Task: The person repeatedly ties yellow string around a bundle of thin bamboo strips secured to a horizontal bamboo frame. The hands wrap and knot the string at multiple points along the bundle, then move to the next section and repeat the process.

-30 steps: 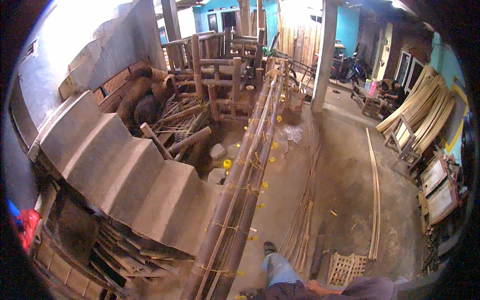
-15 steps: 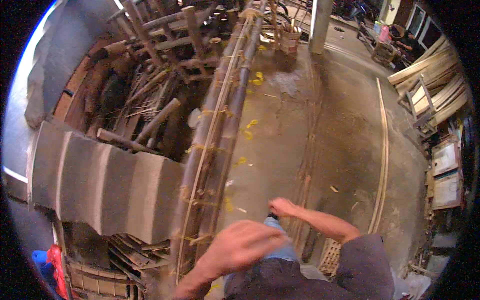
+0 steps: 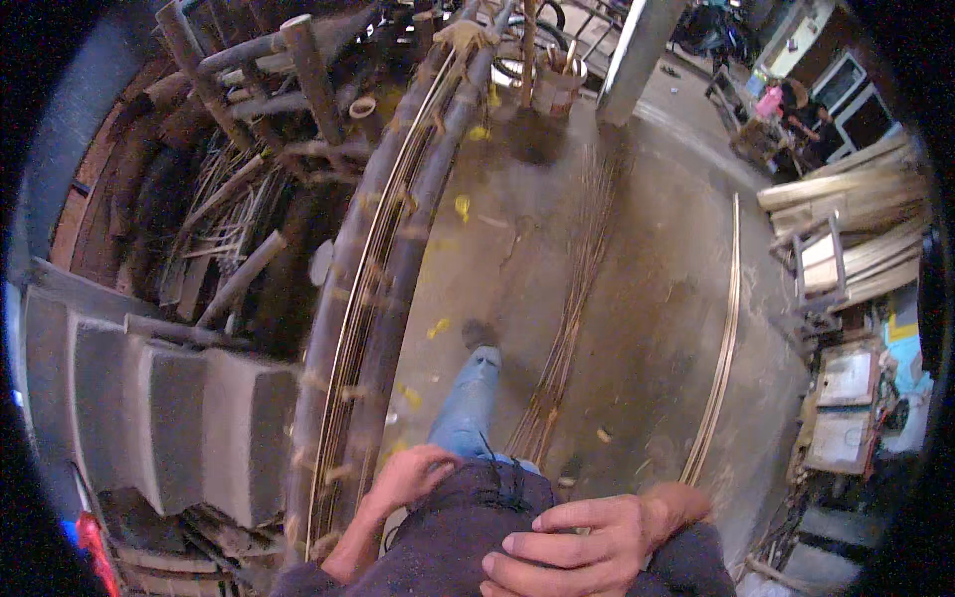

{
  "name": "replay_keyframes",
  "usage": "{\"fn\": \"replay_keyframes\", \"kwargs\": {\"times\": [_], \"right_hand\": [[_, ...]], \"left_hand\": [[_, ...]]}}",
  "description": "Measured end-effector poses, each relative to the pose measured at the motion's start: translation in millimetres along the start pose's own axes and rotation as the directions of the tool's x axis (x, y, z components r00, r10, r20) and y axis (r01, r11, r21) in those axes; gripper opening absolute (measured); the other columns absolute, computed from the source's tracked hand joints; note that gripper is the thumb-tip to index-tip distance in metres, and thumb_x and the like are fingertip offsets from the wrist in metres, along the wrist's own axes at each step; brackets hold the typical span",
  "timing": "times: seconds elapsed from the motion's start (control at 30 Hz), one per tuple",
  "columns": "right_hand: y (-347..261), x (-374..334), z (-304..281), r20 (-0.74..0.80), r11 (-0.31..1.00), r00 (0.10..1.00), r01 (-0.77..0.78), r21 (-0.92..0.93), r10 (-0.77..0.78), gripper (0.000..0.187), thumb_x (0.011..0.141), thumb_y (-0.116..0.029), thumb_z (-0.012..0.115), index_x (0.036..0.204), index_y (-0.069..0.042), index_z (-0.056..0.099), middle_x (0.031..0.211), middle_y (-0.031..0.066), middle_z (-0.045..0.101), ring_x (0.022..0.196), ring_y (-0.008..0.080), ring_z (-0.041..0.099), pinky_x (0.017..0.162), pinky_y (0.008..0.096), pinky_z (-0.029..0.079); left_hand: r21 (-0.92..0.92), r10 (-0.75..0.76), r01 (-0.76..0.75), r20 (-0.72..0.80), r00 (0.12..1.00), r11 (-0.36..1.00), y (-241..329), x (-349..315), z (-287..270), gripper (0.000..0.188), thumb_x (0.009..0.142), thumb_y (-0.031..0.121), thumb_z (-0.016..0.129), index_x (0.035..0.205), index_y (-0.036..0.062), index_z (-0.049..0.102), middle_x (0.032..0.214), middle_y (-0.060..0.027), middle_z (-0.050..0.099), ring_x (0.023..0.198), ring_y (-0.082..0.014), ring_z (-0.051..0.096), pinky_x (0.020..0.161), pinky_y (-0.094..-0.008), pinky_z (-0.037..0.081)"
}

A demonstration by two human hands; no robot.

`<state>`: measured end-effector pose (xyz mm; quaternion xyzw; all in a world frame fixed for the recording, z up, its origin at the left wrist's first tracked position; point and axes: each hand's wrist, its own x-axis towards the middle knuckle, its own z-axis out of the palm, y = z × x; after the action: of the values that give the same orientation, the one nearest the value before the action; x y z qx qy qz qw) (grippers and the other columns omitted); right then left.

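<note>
My left hand (image 3: 413,476) rests low at my waist, fingers loosely curled against my dark shirt (image 3: 468,532), holding nothing. My right hand (image 3: 577,547) lies flat across the shirt's front with its fingers spread toward the left, also without anything in it. Below them my leg in blue jeans (image 3: 466,403) steps forward onto the concrete floor (image 3: 647,298). Just left of my left hand runs a long bundle of bamboo poles (image 3: 373,289), tied at intervals, stretching away from me.
Concrete steps (image 3: 159,408) descend at the left beside a heap of cut poles (image 3: 229,249). Thin split strips (image 3: 572,308) and one long slat (image 3: 721,348) lie on the floor. Stacked slats and frames (image 3: 846,249) line the right; a person (image 3: 786,104) sits far back.
My view has tilted further down. My left hand has dropped back from in front of me to my waist, and my right hand has come across onto my shirt. My foot has stepped forward.
</note>
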<state>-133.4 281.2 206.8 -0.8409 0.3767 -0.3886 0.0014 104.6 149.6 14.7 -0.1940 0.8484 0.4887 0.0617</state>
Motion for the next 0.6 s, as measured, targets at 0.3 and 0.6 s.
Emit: {"fn": "replay_keyframes", "kwargs": {"times": [0.3,0.6], "right_hand": [[345,-145,55,0.428,0.772,0.701,-0.636,0.011,0.571,0.038,0.086,-0.021,0.066,0.117,-0.001,0.06,0.111,0.0162,0.065,0.097,0.0254,0.064,0.089,0.0347,0.049],[684,-130,59,0.305,0.407,0.502,-0.854,0.325,0.809,0.024,0.082,-0.013,0.067,0.103,-0.002,0.065,0.097,0.0087,0.068,0.092,0.0179,0.063,0.084,0.0299,0.05]], "left_hand": [[0.166,0.359,-0.319,-0.449,0.818,0.933,70,289,-210,0.02,0.082,0.009,0.064,0.101,0.008,0.067,0.095,-0.0132,0.067,0.089,-0.032,0.064,0.078,-0.0392,0.052],[0.386,0.096,0.355,-0.781,0.617,0.852,-24,473,-345,0.014,0.081,0.019,0.068,0.09,0.0089,0.07,0.107,-0.0054,0.065,0.106,-0.0278,0.057,0.091,-0.0394,0.046]]}}
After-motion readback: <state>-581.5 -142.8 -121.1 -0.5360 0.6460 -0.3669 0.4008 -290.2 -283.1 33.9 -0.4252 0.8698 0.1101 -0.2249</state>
